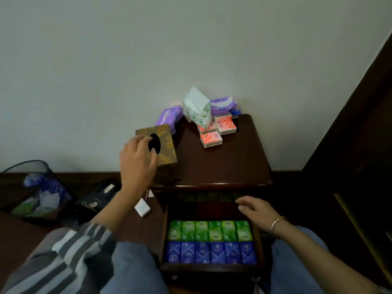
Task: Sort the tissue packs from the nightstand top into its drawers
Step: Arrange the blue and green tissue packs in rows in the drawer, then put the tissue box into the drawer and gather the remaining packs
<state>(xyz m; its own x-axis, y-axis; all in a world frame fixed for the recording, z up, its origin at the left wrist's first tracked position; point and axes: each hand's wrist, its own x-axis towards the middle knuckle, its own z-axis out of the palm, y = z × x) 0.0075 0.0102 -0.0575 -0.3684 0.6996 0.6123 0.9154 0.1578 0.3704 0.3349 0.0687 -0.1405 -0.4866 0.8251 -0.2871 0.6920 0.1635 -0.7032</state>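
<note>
From the head camera, a dark wooden nightstand point(222, 166) stands against a pale wall point(148, 49); on its top, toward the back, lies a small heap of tissue packs: three orange packs point(212, 140) at the front of the heap, a white and green pack point(197, 111) tilted on top of them with a tissue sticking up, and two purple packs, one point(222, 105) at the back right and one point(169, 115) at the back left leaning off the edge; a brown patterned tissue box point(161, 149) with a dark oval slot sits on the left front corner of the top; the left hand point(137, 164) is over that box, fingers loosely spread and touching its top, closed on nothing; the upper drawer point(212, 266) is pulled out toward the person, and in it stand a row of six green packs point(210, 231) and, just in front of them, a row of six blue packs point(210, 252), the rows touching; the right hand point(256, 209), a thin bracelet point(277, 222) at its wrist, hovers over the drawer's back right part, fingers open and apart, holding nothing; left of the nightstand on the floor are a mesh bin point(36, 192) with crumpled wrappers, a black bag point(97, 200) and a small white charger point(142, 207); a striped sleeve point(70, 257) covers the left arm.
</note>
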